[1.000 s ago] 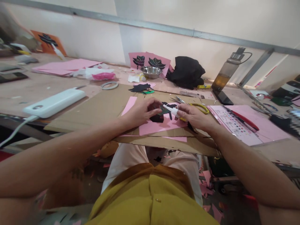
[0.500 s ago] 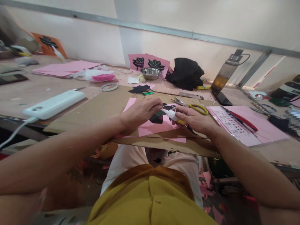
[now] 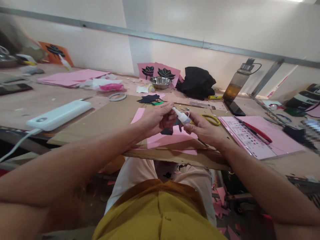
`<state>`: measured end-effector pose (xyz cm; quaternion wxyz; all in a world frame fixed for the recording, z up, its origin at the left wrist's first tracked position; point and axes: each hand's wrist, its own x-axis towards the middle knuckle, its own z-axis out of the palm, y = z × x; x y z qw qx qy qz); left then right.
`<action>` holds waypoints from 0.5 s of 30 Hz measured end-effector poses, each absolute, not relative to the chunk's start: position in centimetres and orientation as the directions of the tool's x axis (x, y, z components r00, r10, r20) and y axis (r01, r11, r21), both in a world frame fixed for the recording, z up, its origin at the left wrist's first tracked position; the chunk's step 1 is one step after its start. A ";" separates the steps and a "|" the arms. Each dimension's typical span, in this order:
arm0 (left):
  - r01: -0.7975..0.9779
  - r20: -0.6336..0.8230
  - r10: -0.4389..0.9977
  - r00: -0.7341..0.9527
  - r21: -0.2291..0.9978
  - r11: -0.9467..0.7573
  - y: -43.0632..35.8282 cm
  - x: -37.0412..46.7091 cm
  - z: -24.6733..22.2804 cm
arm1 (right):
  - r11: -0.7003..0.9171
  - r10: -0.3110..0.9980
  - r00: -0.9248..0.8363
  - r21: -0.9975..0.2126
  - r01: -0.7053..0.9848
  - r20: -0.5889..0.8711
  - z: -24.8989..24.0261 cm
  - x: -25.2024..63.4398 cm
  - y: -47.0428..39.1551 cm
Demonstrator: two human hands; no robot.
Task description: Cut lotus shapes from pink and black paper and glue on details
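My right hand (image 3: 202, 129) is closed around a small glue bottle (image 3: 184, 118) with a white top and a long pointed nozzle, tilted up to the left. Right at the nozzle's tip are the curled fingers of my left hand (image 3: 158, 117); whether they pinch the tip or a small cap is hidden. Beneath both hands lies a pink sheet (image 3: 160, 141) with a dark cut-out shape (image 3: 167, 131) on it, partly covered by my fingers. Yellow-handled scissors (image 3: 211, 120) rest just behind my right hand.
Cardboard (image 3: 82, 128) covers the front of the table. A white power bank (image 3: 60, 115) with a cable lies left. Behind are a steel bowl (image 3: 160, 82), black cloth (image 3: 197, 82) and a drink bottle (image 3: 236, 81). Right, a red cutter (image 3: 257, 131) lies on a printed sheet (image 3: 246, 136).
My left hand has come lower and its fingers have curled more at the nozzle tip. The glue bottle stays in my right hand, which shifts slightly. The view has tilted a little.
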<state>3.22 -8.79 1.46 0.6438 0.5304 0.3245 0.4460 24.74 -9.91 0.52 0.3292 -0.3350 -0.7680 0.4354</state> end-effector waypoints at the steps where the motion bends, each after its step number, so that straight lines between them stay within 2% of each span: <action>1: -0.256 0.016 0.912 0.410 0.962 0.098 -8.8 3.5 1.5 | 0.407 0.807 -0.543 -0.885 0.225 0.233 0.3 24.7 -9.9; 4: -0.347 -0.033 0.909 0.415 0.918 0.192 -8.8 4.2 1.6 | 0.417 0.831 -0.487 -0.879 0.229 0.267 0.0 24.7 -9.9; 8: -0.458 -0.030 0.924 0.381 0.862 0.217 -8.8 4.8 1.1 | 0.420 0.843 -0.443 -0.888 0.186 0.305 -0.3 24.5 -9.8; 15: -0.436 -0.018 0.909 0.416 0.874 0.216 -9.2 5.0 0.2 | 0.426 0.853 -0.367 -0.902 0.074 0.372 -0.7 23.9 -9.2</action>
